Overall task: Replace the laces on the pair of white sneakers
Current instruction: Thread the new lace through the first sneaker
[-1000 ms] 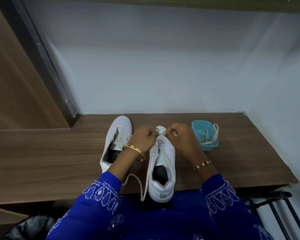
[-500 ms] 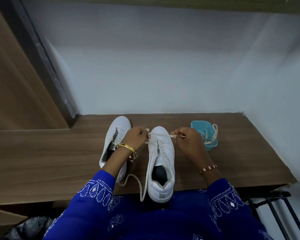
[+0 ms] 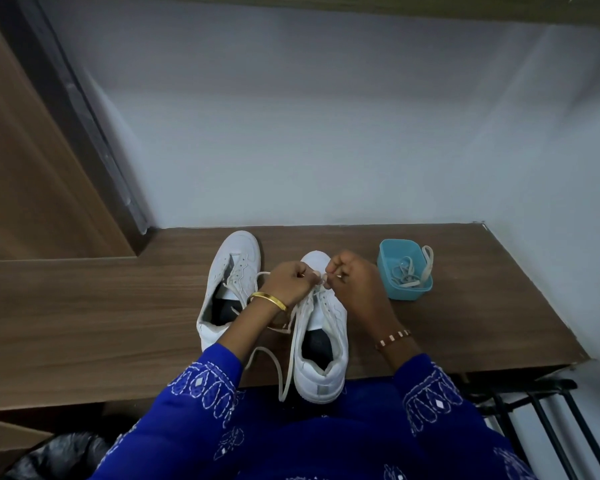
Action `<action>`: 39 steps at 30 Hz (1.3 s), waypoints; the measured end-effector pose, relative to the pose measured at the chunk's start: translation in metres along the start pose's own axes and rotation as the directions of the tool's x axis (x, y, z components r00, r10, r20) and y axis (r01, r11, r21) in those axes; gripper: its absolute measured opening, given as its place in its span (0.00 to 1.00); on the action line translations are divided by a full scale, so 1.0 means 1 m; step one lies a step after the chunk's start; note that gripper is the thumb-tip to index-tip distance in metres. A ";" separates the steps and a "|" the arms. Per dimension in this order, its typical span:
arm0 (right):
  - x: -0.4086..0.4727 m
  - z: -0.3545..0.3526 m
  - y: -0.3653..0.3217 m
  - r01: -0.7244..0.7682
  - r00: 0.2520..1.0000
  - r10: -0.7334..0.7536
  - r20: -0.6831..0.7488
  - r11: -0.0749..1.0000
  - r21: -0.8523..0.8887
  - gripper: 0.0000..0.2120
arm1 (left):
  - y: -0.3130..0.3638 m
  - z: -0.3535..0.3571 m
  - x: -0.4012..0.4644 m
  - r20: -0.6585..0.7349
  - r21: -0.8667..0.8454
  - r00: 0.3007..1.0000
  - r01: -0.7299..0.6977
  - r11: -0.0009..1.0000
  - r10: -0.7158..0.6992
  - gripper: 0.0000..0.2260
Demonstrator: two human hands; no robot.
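Two white sneakers stand on the wooden table (image 3: 84, 323), toes pointing away from me. The left sneaker (image 3: 227, 285) is partly laced and loose. The right sneaker (image 3: 321, 341) lies under both hands. My left hand (image 3: 290, 280) and my right hand (image 3: 352, 282) meet over its lower eyelets, each pinching the white lace (image 3: 321, 282). A long loose end of the lace (image 3: 278, 368) trails from the shoe's left side down past the table's front edge.
A small teal tub (image 3: 383, 263) with other laces inside stands right of the shoes, one lace hanging over its rim. Walls close the back and right, a wooden panel the left. A black metal rack (image 3: 548, 420) sits lower right, a dark bag (image 3: 59, 455) lower left.
Half a second ago my hands were apart, stretching the lace across the toe. They have come back together over the right sneaker's eyelets.
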State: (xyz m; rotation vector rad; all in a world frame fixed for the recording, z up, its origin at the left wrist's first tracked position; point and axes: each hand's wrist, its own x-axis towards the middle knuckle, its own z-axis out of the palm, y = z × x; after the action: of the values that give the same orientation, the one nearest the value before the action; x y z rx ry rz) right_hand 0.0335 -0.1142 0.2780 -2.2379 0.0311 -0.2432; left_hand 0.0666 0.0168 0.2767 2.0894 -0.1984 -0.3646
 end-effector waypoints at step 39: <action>-0.011 0.028 0.073 -0.377 0.926 0.363 0.100 0.895 0.237 0.07 | -0.028 0.046 0.024 -0.118 0.578 0.992 0.029 0.816 0.048 0.12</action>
State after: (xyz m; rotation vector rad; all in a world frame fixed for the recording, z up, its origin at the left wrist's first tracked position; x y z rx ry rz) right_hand 0.0325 -0.1375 0.2021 -1.9359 0.3753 0.0222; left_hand 0.0737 -0.0128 0.2265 2.7081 -0.2684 -0.1697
